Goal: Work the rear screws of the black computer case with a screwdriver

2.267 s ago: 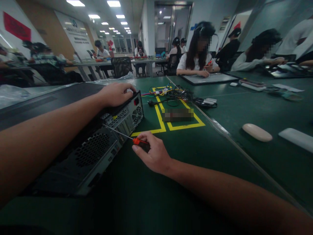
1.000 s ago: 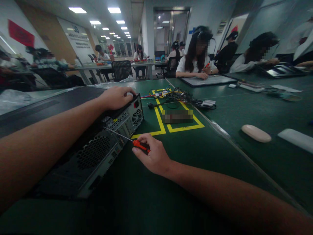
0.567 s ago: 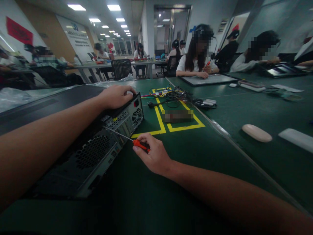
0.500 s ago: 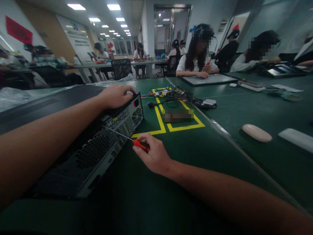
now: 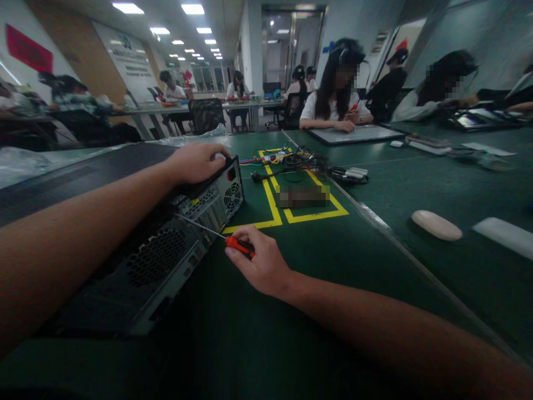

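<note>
A black desktop computer case [image 5: 79,169] lies on its side at the left, its metal back panel with vents and ports facing me. My left hand [image 5: 200,161] is on the upper side near the far corner, fingers bent over the edge and gripping it. In my right hand [image 5: 260,261], closed round the handle, is a red and black screwdriver [image 5: 235,243]. Its long thin shaft points left, with the tip at the upper edge of the back panel. My left forearm crosses above the case and hides part of it.
Cables [image 5: 306,161] lie in a tangle beyond the case, near yellow tape [image 5: 275,214] on the green table [image 5: 353,255]. A pixelated item sits within the tape. Rightward are a beige oval object [image 5: 437,225] and a white one [image 5: 503,236]. A person [image 5: 310,108] works across the table.
Both hands, the screwdriver and the computer case keep almost the same positions. The view has shifted only slightly.
</note>
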A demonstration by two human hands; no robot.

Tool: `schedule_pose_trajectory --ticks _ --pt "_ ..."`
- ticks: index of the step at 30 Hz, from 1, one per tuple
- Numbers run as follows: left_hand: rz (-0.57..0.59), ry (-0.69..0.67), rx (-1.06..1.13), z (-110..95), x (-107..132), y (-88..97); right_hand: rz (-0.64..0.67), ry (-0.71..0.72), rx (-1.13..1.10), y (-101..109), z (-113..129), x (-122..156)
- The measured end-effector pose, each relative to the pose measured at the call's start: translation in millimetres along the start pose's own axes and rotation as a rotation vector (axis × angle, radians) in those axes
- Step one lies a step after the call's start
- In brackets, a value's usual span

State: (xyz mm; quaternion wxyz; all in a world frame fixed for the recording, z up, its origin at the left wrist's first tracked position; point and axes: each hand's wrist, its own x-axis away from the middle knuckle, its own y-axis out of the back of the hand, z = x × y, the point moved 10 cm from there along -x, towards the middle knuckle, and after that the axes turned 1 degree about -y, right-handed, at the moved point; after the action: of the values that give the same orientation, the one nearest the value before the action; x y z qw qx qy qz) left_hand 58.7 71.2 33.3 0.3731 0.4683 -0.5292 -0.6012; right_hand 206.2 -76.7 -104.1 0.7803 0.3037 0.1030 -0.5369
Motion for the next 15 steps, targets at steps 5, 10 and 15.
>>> schedule_pose_trajectory --ticks 5,10,15 --pt "-0.007 0.001 -0.008 -0.3 -0.8 -0.1 -0.004 0.008 -0.009 0.2 0.1 -0.1" --pt "-0.003 -0.010 -0.015 -3.3 0.9 0.8 0.002 0.003 0.000 0.3 1.2 0.0" --pt "-0.007 -0.026 -0.005 -2.0 -0.2 -0.2 0.004 -0.011 0.013 0.9 2.1 -0.2"
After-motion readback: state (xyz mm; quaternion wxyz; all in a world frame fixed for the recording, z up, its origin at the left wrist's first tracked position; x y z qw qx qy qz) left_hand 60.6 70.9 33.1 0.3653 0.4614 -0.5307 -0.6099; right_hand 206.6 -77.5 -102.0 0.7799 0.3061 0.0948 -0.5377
